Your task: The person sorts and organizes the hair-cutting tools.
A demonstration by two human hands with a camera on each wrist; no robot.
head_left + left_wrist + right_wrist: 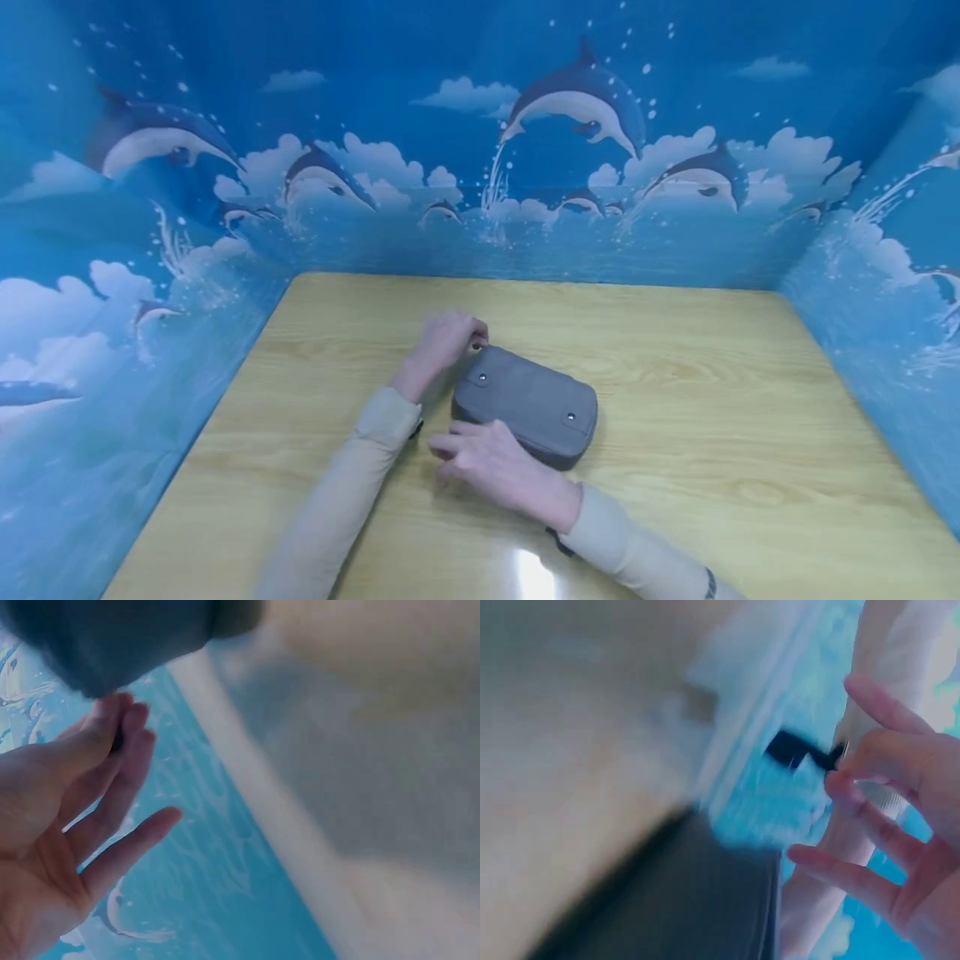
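A grey pouch [525, 392] with two metal snaps lies aslant on the wooden table. At its far left corner my left hand [446, 342] pinches a small dark tab [117, 741] between thumb and fingertips, the little finger held out apart. The pouch's underside [135, 645] fills the top of the left wrist view, blurred. My right hand [491, 462] is over the near long side of the pouch, its fingers loosely bent and spread, pointing left. In the right wrist view those fingers [840, 874] hold nothing, close by the pouch's edge [705, 900].
The light wooden table [712, 417] is bordered by blue dolphin-printed walls [450, 150] at the back and sides. A black wrist device [787, 748] on my left sleeve shows beyond the right fingertips. Light glares off the table [534, 575] near the front.
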